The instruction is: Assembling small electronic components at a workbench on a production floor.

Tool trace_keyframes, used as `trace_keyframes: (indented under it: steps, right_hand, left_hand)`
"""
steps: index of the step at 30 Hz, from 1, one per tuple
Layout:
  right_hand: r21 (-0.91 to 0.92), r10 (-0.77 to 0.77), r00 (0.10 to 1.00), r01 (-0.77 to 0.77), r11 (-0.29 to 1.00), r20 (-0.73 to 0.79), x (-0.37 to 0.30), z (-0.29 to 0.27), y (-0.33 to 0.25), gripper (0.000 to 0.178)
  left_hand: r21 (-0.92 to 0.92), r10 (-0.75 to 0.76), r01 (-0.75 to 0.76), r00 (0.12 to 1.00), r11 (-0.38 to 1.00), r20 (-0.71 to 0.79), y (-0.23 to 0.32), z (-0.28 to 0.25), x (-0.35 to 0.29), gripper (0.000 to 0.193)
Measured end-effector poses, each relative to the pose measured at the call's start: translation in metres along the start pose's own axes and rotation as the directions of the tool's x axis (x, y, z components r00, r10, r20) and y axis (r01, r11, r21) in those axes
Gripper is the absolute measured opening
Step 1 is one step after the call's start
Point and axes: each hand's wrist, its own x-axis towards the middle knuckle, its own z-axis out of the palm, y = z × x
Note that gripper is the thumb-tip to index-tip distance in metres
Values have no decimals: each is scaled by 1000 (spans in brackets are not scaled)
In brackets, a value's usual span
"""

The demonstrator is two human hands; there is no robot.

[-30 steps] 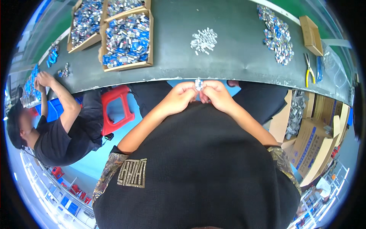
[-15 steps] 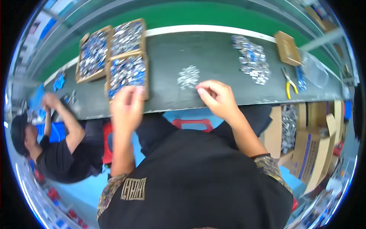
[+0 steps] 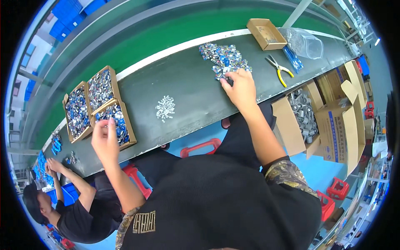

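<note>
My right hand (image 3: 241, 88) reaches to the near edge of a loose pile of small blue-and-silver metal parts (image 3: 227, 58). Its thumb and fingertips are drawn together at the parts; what is between them is too small to make out. Over the nearest cardboard tray of similar parts (image 3: 121, 129) is my left hand (image 3: 105, 141), its fingers curled in toward the thumb. Whatever it may hold cannot be made out. A small heap of tiny whitish-silver pieces (image 3: 165, 107) lies on the dark green bench (image 3: 187, 87) between my hands.
Two more part-filled trays (image 3: 77, 112) adjoin at left. Yellow-handled pliers (image 3: 280, 71), blue strips (image 3: 293, 59), a clear plastic bag (image 3: 306, 43) and an open cardboard box (image 3: 266, 34) lie at right. A carton of grey metal parts (image 3: 304, 114) stands below. A co-worker (image 3: 85, 208) sits at left.
My view has turned to the right. My right hand has gone from beside the small whitish heap to the blue-and-silver pile. My left hand stays by the nearest tray.
</note>
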Motion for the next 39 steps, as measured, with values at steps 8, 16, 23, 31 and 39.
trace_keyframes:
  steps: [8,16,23,31,39]
  right_hand:
    - [35,64,993,-68,997,95,-3,-1,-2,17]
    - [669,-287,880,-46,742,379,-35,-18,-95,14]
    - [754,-432,795,-47,656,425,-43,9,-123,18]
    - [423,-371,865,213,881,338,-48,39,-133,13]
    - [465,-414,840,228,855,350,-44,40,-139,12]
  left_hand:
    - [-308,221,-65,835,949,503,27,33,-62,10]
    - [-529,-18,510,731,678,682,30,89,-85,26]
    - [-525,-113,679,660,514,743,-1,77,-92,27]
    - [-626,-206,632,760,456,616,-28,53,-98,23]
    - [-648,-218,611,782,455,584,-30,48,-94,24]
